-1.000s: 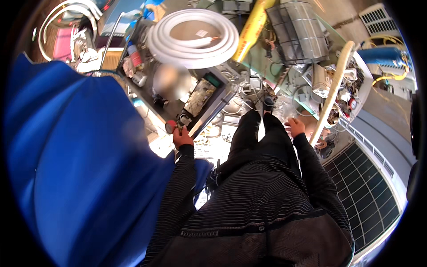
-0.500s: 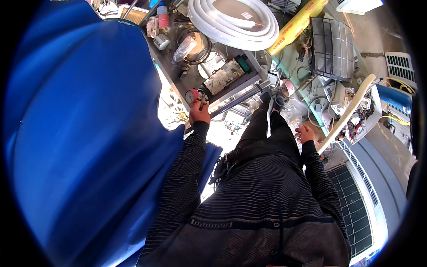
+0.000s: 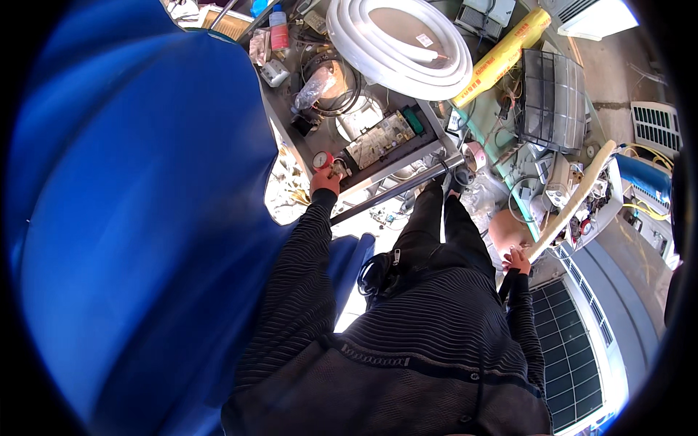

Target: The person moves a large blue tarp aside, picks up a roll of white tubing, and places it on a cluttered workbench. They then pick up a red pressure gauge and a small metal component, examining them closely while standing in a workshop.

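My left hand has its fingers closed on a small red-rimmed pressure gauge with a metal valve, over the near side of a grey metal tray. Just right of the gauge lies a circuit board with a green connector. My right hand hangs beside my right leg, fingers curled, near the lower end of a long beige tube; what they hold, if anything, is too small to make out.
A blue tarp covers the left. White coiled pipe, a yellow roll, a grey mesh filter and cluttered parts fill the surfaces ahead. A blue cylinder and a dark grid panel stand right.
The view has shifted, so the tray and clutter appear further right. My left hand has reached further onto the tray with the gauge. My right hand has moved back toward my body.
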Demonstrator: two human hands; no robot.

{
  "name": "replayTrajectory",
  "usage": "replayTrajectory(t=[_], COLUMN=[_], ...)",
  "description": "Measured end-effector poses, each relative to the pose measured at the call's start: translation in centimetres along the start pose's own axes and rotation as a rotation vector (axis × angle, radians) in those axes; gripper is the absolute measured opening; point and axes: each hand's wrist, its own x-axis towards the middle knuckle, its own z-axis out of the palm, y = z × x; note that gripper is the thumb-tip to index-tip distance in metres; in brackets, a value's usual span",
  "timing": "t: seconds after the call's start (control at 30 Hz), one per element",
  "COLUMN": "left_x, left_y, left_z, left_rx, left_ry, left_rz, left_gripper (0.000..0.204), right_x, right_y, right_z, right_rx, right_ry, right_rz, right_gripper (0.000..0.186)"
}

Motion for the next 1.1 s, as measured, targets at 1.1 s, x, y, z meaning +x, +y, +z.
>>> replayTrajectory(t=[1.1], left_x=[22.7], left_y=[15.7], left_z=[4.9], left_rx=[1.070], left_ry=[0.999], left_rz=[0.007], left_gripper=[0.039], right_x=[-10.7], right_y=[0.3], right_z=[3.7], right_rx=[-0.012], right_ry=[0.551], right_rz=[-0.292], right_gripper=[0.025])
